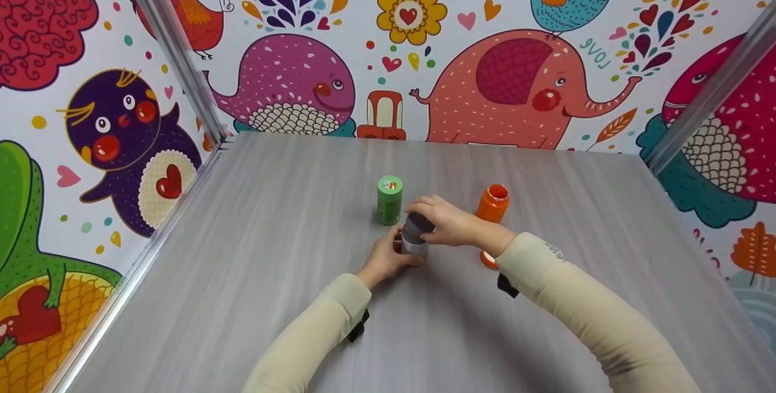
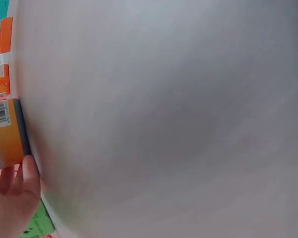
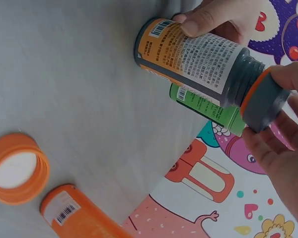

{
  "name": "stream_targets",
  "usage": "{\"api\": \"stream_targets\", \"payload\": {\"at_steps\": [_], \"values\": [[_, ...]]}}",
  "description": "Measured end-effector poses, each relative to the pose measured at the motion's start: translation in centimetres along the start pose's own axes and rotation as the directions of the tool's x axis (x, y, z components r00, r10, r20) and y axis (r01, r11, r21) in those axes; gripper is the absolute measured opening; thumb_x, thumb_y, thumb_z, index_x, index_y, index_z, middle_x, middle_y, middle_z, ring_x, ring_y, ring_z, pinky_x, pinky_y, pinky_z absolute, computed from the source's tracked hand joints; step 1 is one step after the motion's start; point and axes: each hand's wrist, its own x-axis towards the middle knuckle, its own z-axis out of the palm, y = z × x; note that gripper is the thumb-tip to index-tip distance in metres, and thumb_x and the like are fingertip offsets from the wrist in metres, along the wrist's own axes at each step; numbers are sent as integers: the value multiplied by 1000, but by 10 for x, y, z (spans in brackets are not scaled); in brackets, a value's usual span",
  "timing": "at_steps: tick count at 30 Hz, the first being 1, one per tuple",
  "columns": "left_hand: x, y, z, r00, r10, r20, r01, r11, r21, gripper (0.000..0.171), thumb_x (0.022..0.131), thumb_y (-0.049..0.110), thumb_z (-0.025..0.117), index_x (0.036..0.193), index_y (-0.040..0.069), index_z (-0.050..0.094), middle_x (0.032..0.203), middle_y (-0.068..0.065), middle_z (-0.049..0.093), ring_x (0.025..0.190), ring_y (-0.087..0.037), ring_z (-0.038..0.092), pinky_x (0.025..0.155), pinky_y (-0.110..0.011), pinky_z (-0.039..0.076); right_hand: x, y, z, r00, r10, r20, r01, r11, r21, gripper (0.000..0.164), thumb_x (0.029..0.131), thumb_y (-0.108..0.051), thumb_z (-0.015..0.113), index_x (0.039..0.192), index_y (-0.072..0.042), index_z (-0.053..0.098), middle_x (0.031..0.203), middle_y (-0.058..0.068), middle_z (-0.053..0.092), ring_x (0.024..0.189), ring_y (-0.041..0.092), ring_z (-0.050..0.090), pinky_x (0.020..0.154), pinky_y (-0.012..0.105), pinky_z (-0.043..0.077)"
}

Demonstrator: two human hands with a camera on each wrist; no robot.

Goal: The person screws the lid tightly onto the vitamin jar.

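Observation:
A grey bottle (image 3: 188,59) with an orange and white label stands on the table. My left hand (image 1: 387,256) grips its lower part, fingers and thumb wrapped round the label. From above, my right hand (image 1: 447,222) holds the bottle's dark grey cap (image 3: 264,101) between thumb and fingers. The cap sits tilted at the mouth, and the threaded neck shows below it in the right wrist view. An orange line runs along the cap's lower rim. The left wrist view catches my left fingers low on the bottle (image 2: 7,134), near its base.
Just behind my left hand stands a green canister (image 1: 390,202). To the right is an uncapped orange bottle (image 1: 492,205), partly behind my right forearm. Its orange cap (image 3: 20,168) lies nearby, white inside facing up. Patterned panels (image 1: 291,83) on metal posts border the table (image 1: 267,211).

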Motion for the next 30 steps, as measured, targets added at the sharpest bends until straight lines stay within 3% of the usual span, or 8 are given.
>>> {"api": "stream_targets", "payload": {"at_steps": [13, 21, 25, 30], "values": [[-1, 1, -1, 1000, 13, -6, -13, 999, 35, 65, 73, 21, 78, 126, 6, 44, 121, -16, 54, 107, -27, 54, 93, -41, 43, 9, -2, -4, 994, -41, 100, 45, 998, -39, 43, 80, -3, 65, 121, 0, 54, 125, 13, 51, 111, 28, 45, 93, 41, 44], [-1, 1, -1, 1000, 29, 1, -29, 1000, 6, 65, 73, 22, 77, 126, 6, 44, 121, -15, 54, 106, -26, 55, 92, -41, 44, 10, 0, -2, 992, -99, 79, 104, 992, -66, 41, 80, -4, 65, 119, 1, 55, 122, 15, 53, 108, 29, 48, 89, 41, 46], [-1, 1, -1, 1000, 30, -2, -30, 1000, 10, 64, 73, 22, 78, 126, 7, 44, 120, -15, 54, 106, -26, 56, 91, -41, 44, 9, -2, -1, 996, -70, 47, 74, 993, -96, 40, 80, -7, 67, 118, 0, 56, 120, 14, 54, 106, 28, 50, 88, 40, 47], [0, 1, 0, 1000, 31, -5, -31, 1000, 4, 64, 73, 21, 77, 126, 8, 45, 119, -15, 55, 105, -26, 56, 90, -41, 44, 11, -7, 1, 999, 25, 34, -21, 992, -126, 41, 81, -13, 68, 118, -2, 56, 118, 13, 55, 104, 27, 51, 87, 38, 48]]}}
